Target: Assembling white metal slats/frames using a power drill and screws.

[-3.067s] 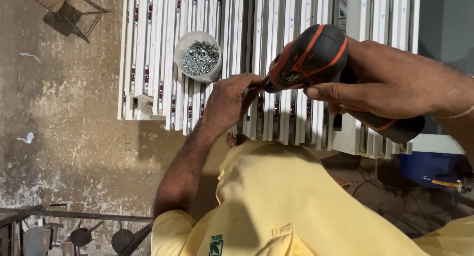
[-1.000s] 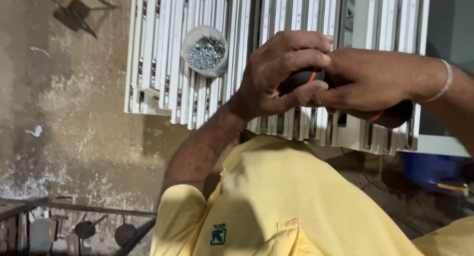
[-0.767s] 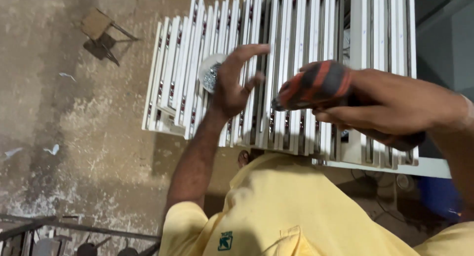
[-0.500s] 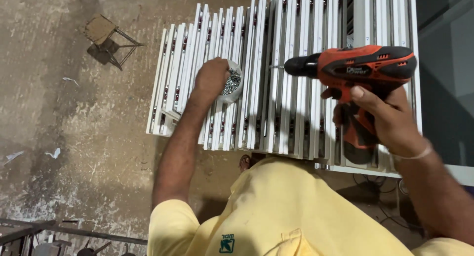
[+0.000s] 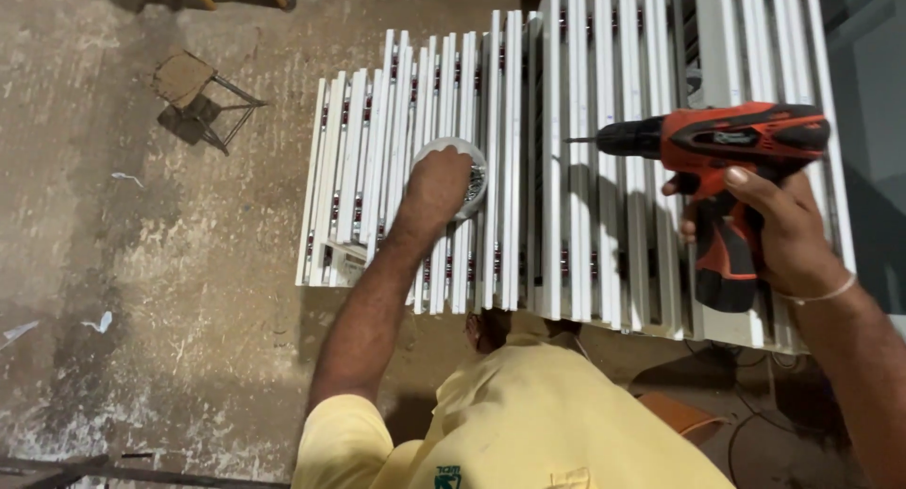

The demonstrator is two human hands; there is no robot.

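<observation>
The left hand (image 5: 436, 182) is lowered into a small round white container (image 5: 453, 176) of screws, its fingers curled inside — whether a screw is pinched cannot be told. The container rests on a stack of white profiles (image 5: 528, 168), towards its left side. On the right, an orange-and-black cordless drill (image 5: 722, 159) is gripped by its handle in the right hand (image 5: 779, 229) — bit pointing left, held above the profiles.

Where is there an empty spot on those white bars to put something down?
The white bars between the screw bowl and the drill lie bare. It is crowded at the bowl, where the left hand reaches in, and at the right edge, where the right hand holds the drill.
</observation>
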